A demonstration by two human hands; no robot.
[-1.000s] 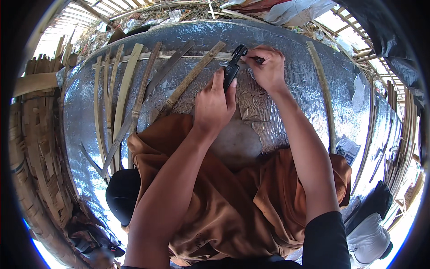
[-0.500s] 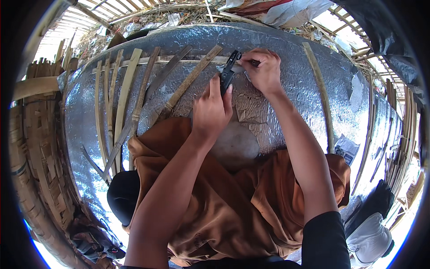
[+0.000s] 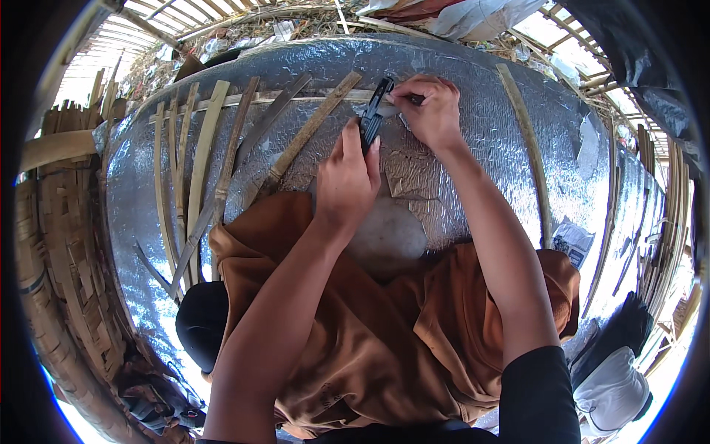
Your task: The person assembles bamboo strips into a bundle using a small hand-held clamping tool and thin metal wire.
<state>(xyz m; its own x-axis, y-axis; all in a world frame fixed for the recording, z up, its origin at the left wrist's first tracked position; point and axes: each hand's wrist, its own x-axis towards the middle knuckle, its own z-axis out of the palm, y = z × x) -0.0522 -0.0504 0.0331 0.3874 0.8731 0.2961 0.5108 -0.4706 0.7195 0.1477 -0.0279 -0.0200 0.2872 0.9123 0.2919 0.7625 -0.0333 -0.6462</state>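
Note:
My left hand [image 3: 347, 181] is closed round the lower end of a slim black tool [image 3: 375, 111], which tilts up and to the right. Its exact kind is not clear. At the tool's upper end, my right hand [image 3: 434, 115] has its fingers bent and pinched close beside it. A short dark handle-like piece [image 3: 417, 99] sticks out from the right fingers; the rest is covered by them. Below the pinch a pale grey flat patch [image 3: 387, 112] shows, and I cannot tell what it belongs to. Both hands are over the silvery foil mat [image 3: 473, 196].
Several bamboo strips [image 3: 314, 133] lie slanted across the mat on the left, and one long strip [image 3: 526, 140] on the right. Brown cloth [image 3: 362, 333] covers my lap. A white cap [image 3: 612, 392] sits at the lower right, and woven bamboo [image 3: 74, 259] stands at the left.
The black tool has turned slightly in my left hand, showing more of its face. Both hands have shifted a little to the left and up in the picture.

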